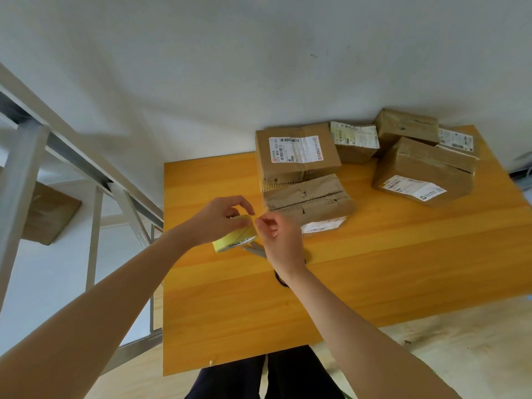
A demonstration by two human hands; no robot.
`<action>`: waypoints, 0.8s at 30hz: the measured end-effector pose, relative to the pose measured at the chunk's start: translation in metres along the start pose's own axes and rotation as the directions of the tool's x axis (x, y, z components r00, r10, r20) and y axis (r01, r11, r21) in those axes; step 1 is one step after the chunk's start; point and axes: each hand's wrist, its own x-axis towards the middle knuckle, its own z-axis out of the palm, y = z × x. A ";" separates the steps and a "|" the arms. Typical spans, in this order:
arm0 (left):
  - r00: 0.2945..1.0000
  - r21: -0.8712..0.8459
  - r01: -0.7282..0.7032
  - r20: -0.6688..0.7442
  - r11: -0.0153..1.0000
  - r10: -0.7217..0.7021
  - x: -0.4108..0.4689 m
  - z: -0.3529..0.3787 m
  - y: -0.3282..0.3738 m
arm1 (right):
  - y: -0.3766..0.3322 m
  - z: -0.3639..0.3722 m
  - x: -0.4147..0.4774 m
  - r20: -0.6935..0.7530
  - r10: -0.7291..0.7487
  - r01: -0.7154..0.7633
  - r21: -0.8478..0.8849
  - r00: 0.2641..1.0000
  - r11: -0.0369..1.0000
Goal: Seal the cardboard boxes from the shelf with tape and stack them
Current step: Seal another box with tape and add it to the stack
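We stand at the yellow table (374, 283). Our left hand (218, 220) curls round the tape roll (234, 239) and holds it over the table's left side. Our right hand (283, 243) pinches the roll's edge with thumb and finger. Scissors (254, 249) lie partly under that hand. Just past our hands, two brown boxes (299, 168) sit one on the other. More boxes (420, 174) sit farther back on the right. One lone box (49, 211) lies on the shelf (26, 156) at the left.

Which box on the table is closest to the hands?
The box with jagged torn strips across its top, just beyond the right hand. The other boxes sit farther back, toward the wall.
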 end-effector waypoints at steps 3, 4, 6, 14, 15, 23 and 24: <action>1.000 -0.002 0.030 0.010 1.000 -0.030 0.002 0.001 0.005 | -0.004 -0.014 0.005 -0.043 0.067 -0.062 0.094 0.997 0.994; 0.998 0.029 0.056 0.017 0.998 -0.056 0.002 0.002 0.007 | -0.006 -0.020 0.009 -0.051 0.103 -0.096 0.125 0.993 0.988; 0.995 0.085 0.078 0.054 0.993 -0.083 0.004 0.003 0.010 | -0.008 -0.034 0.017 -0.052 0.147 -0.137 0.164 0.988 0.977; 0.990 0.179 0.057 0.114 0.982 -0.078 0.018 0.005 0.023 | 0.006 -0.081 0.024 -0.020 0.288 -0.274 0.252 0.958 0.928; 0.993 0.213 0.083 0.064 0.973 -0.099 0.020 0.006 0.021 | 0.009 -0.086 0.026 -0.033 0.316 -0.295 0.279 0.948 0.914; 0.994 0.145 0.100 0.023 0.984 -0.104 0.016 0.018 -0.005 | 0.029 -0.128 0.038 -0.029 0.492 -0.463 0.293 0.870 0.837; 0.992 0.189 0.126 -0.024 0.974 -0.124 0.014 0.016 -0.009 | 0.032 -0.135 0.040 -0.051 0.511 -0.474 0.308 0.858 0.825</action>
